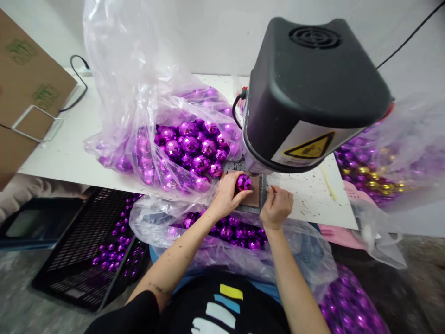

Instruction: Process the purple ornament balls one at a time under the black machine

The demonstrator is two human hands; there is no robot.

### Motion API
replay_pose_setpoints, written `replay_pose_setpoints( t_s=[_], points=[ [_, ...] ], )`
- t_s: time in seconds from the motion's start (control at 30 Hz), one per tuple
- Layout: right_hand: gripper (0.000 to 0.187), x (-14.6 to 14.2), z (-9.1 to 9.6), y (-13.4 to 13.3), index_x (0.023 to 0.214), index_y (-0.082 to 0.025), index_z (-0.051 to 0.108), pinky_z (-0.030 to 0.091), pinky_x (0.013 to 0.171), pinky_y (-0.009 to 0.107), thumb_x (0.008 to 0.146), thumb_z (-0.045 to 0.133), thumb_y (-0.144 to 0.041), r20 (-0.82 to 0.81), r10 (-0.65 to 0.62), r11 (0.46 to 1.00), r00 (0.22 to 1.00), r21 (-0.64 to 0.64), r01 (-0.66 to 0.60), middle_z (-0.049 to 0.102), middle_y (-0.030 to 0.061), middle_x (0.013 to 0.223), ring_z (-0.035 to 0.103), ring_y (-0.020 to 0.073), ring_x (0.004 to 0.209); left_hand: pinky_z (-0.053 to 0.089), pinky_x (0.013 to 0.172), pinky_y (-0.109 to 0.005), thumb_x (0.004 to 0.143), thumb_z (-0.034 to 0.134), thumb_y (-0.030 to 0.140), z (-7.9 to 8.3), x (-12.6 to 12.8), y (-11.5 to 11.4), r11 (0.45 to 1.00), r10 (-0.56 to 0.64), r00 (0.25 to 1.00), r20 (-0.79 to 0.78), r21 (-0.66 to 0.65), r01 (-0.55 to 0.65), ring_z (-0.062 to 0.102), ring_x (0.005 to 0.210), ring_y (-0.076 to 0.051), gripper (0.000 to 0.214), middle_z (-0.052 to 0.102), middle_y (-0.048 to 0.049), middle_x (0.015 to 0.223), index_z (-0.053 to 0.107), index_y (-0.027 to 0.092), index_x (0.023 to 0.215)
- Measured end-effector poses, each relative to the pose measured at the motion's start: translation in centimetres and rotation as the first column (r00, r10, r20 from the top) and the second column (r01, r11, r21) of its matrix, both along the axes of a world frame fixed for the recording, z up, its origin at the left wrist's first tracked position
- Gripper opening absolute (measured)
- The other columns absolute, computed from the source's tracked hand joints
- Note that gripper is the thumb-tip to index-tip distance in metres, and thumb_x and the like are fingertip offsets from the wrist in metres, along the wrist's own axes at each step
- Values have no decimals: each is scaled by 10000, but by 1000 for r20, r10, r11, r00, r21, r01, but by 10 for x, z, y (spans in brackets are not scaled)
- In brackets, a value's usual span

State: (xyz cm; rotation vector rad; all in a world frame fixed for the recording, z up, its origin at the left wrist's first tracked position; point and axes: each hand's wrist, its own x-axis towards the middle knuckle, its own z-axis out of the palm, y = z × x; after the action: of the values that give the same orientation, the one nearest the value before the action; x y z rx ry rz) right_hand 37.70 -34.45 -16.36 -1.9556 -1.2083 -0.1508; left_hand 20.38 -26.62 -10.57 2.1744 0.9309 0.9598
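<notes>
A shiny purple faceted ball [244,182] sits between the thumb and fingers of my left hand [227,192], just above a small brown pad [253,197] on the press base. My right hand [277,206] is closed at the right side of that base; whatever its fingers pinch is hidden. Over both hands looms the black machine head [316,79], bearing a yellow warning label. Left of it, an open clear plastic bag [142,116] spills over with purple balls [190,144]. Another open bag [149,218] of purple balls lies below my wrists, at the table's front edge.
The white table [69,153] is dotted with dark specks. A black crate [69,260] with small purple balls stands on the floor at left. Cardboard [31,83] leans at far left. Bagged purple and gold balls [373,176] and a pink item [342,236] are at right.
</notes>
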Motion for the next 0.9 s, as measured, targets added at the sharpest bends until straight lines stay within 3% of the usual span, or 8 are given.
replay_pose_setpoints(
  t_s=[0.23, 0.37, 0.47, 0.67, 0.73, 0.83, 0.9],
  points=[
    [437, -6, 10, 5, 1236, -156, 570, 547, 956, 421, 918, 570, -456, -26, 10, 999, 1000, 35, -9, 600, 94, 1235, 598, 184, 1108, 418, 1101, -456, 931, 636, 437, -1, 0, 0, 1000, 13, 1000, -10, 5, -13, 572, 1226, -269, 500, 616, -132, 1291, 479, 194, 1339],
    [398, -5, 37, 10, 1147, -140, 598, 554, 892, 376, 927, 553, -468, -63, 33, 991, 997, 131, -24, 634, 70, 1098, 615, 150, 994, 434, 1082, -439, 920, 654, 426, -3, -1, -2, 1000, 20, 1000, 14, -3, -20, 566, 1234, -266, 524, 613, -131, 1289, 465, 189, 1348],
    [364, 8, 81, 17, 1014, -130, 627, 527, 846, 355, 976, 448, -445, -97, 24, 969, 995, 248, 0, 642, 49, 888, 618, 142, 872, 435, 1074, -438, 909, 669, 421, -3, -1, -2, 999, 35, 999, 21, -27, -34, 564, 1234, -268, 543, 608, -132, 1293, 460, 186, 1351],
    [381, 37, 199, 35, 1112, -142, 620, 521, 815, 376, 983, 426, -444, -148, 17, 869, 989, 491, 59, 645, 90, 974, 668, 171, 873, 412, 1082, -438, 888, 692, 442, -3, 1, 2, 999, 7, 1000, 16, -53, -6, 558, 1228, -272, 531, 623, -119, 1281, 509, 203, 1325],
    [372, 37, 232, 40, 1084, -127, 632, 514, 782, 371, 962, 482, -445, -133, 81, 803, 988, 596, 14, 634, 88, 924, 668, 169, 817, 413, 1074, -434, 885, 694, 449, -2, 2, 3, 998, 14, 1000, 20, -61, -13, 565, 1205, -267, 515, 637, -109, 1247, 524, 205, 1306],
    [435, 34, 266, 48, 1209, -136, 598, 517, 803, 371, 981, 428, -466, -84, 180, 826, 980, 553, -105, 636, 105, 993, 671, 186, 916, 419, 1057, -428, 893, 685, 441, 1, 2, 3, 997, 28, 1000, 12, -72, -27, 567, 1194, -264, 476, 648, -100, 1223, 538, 206, 1280],
    [450, 33, 278, 55, 1208, -166, 615, 508, 746, 346, 990, 386, -487, -61, 274, 855, 960, 473, -214, 638, 97, 954, 653, 165, 865, 426, 1043, -423, 897, 681, 428, 3, 2, 2, 997, 36, 999, 8, -75, -36, 568, 1186, -262, 451, 653, -96, 1213, 545, 204, 1265]
  ],
)
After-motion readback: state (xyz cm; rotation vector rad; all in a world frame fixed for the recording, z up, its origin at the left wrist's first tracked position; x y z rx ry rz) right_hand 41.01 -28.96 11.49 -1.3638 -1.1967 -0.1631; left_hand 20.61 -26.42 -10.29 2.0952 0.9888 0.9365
